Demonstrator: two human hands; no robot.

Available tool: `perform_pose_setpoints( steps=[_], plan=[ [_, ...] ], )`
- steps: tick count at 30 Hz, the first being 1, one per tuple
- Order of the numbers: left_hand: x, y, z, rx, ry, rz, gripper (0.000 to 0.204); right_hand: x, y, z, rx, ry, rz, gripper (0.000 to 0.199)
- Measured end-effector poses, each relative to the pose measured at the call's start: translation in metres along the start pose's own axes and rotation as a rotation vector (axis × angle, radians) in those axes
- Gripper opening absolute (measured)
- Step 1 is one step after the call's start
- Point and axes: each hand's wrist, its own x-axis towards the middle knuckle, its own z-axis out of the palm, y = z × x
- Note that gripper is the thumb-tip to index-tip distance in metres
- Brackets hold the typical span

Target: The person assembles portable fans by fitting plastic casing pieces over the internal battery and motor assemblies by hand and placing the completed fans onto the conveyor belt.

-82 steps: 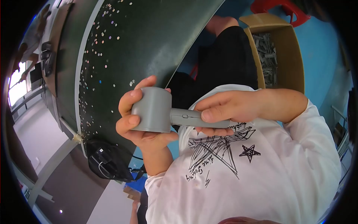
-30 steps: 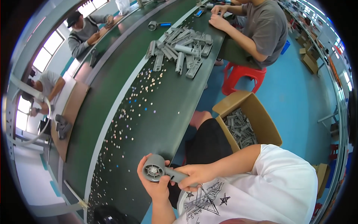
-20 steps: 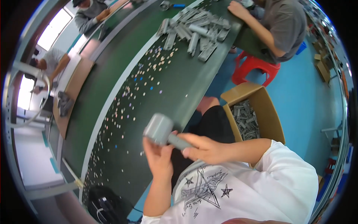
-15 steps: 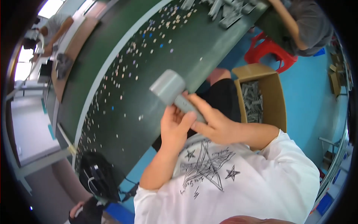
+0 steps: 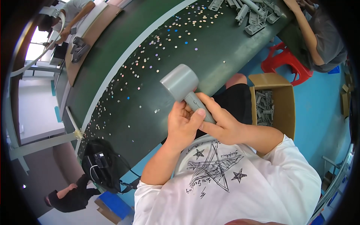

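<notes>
- Since half a second ago the grey plastic part (image 5: 186, 91) sits higher above the lap, its drum-shaped head now over the near edge of the green table (image 5: 112, 63), and the view has swung to show more of the tabletop.
- The left hand (image 5: 182, 123) is closed round the part's narrow handle from below, thumb laid along it; before, it reached up more openly.
- The right hand (image 5: 221, 125) clasps the same handle from the other side, fingers wrapped over it.
- The part is smooth, matt grey: a short cylinder head on a tapered stem.
- Small round discs (image 5: 150, 56), pale and coloured, lie scattered across the tabletop.
- An open cardboard box (image 5: 285, 105) of grey pieces stands on the blue floor by the right knee.
</notes>
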Motion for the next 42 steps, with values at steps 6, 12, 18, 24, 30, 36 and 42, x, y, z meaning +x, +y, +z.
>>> perform_pose_setpoints(
  steps=[6, 12, 18, 24, 30, 36, 42],
  plan=[
    [-0.002, 0.009, 0.006, 0.055, 0.040, 0.003, 0.046, 0.000, 0.004, 0.003, -0.274, 0.072, -0.237, 0.058],
    [-0.004, 0.005, 0.009, -0.042, -0.017, 0.012, 0.052, -0.010, -0.005, 0.010, 0.145, 0.161, -0.079, 0.048],
    [-0.005, -0.011, 0.009, -0.170, -0.037, 0.041, 0.053, -0.014, 0.003, 0.012, 0.232, 0.175, -0.103, 0.048],
    [-0.016, -0.015, 0.000, -0.151, -0.018, -0.010, 0.065, -0.015, 0.003, 0.014, 0.582, 0.125, 0.098, 0.055],
    [-0.013, -0.007, -0.009, -0.443, 0.063, 0.168, 0.094, -0.018, -0.010, 0.008, 0.729, -0.105, 0.215, 0.059],
    [-0.026, -0.007, -0.028, -0.337, -0.049, 0.578, 0.078, -0.021, -0.008, 0.003, -0.537, 0.185, -0.390, 0.037],
    [-0.053, -0.008, -0.014, -0.304, 0.182, 0.807, 0.071, -0.017, -0.003, 0.032, -0.482, 0.242, -0.523, 0.034]
  ],
)
